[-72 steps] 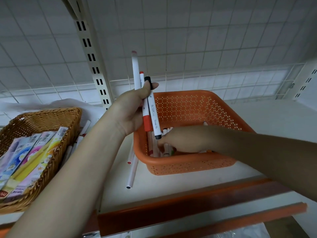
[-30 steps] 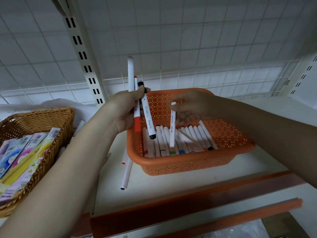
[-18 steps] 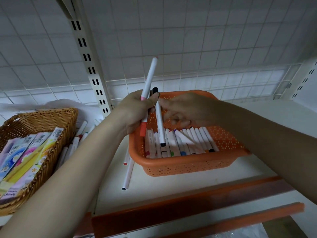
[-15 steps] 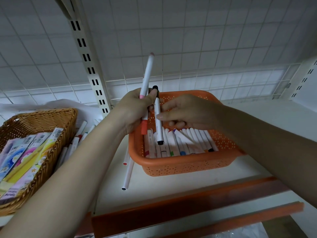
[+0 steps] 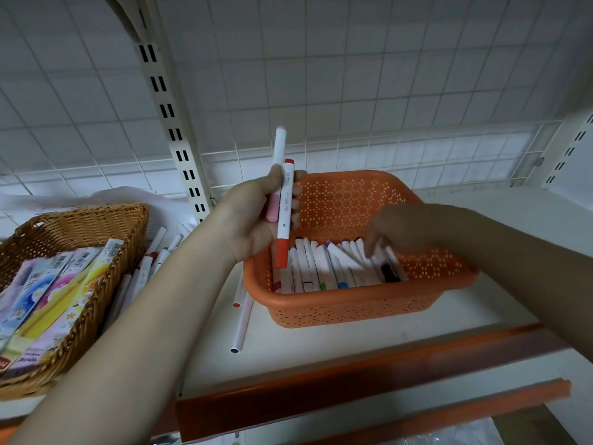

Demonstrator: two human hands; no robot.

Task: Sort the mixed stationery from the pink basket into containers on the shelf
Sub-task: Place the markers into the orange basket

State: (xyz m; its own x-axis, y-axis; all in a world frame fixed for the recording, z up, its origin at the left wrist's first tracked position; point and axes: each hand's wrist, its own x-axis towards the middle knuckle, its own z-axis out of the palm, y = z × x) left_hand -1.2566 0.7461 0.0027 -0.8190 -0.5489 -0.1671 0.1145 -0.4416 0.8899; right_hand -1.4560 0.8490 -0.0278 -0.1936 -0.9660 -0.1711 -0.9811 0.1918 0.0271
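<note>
Left hand (image 5: 256,216) is raised over the left edge of the orange basket (image 5: 353,303), fingers wrapped around two upright markers: a red-capped marker (image 5: 284,216) in front with its red cap pointing down, and a pink-capped marker (image 5: 278,155) behind it, sticking up higher above the thumb. Right hand (image 5: 404,229) reaches down into the basket from the right, motion-blurred, fingertips in among the row of white markers (image 5: 324,268) lying side by side along the basket's front; cannot tell whether it pinches one or just touches them. Orange basket sits on the white shelf (image 5: 321,345), front side near the orange shelf edge strip (image 5: 353,383). Two loose markers (image 5: 241,319) lie on the shelf just left of the basket. Further left, a wicker basket (image 5: 96,239) holds flat colourful packs (image 5: 48,297); more pens (image 5: 150,261) lie between the wicker basket and the forearm. Wire grid (image 5: 353,91) backs the shelf.
</note>
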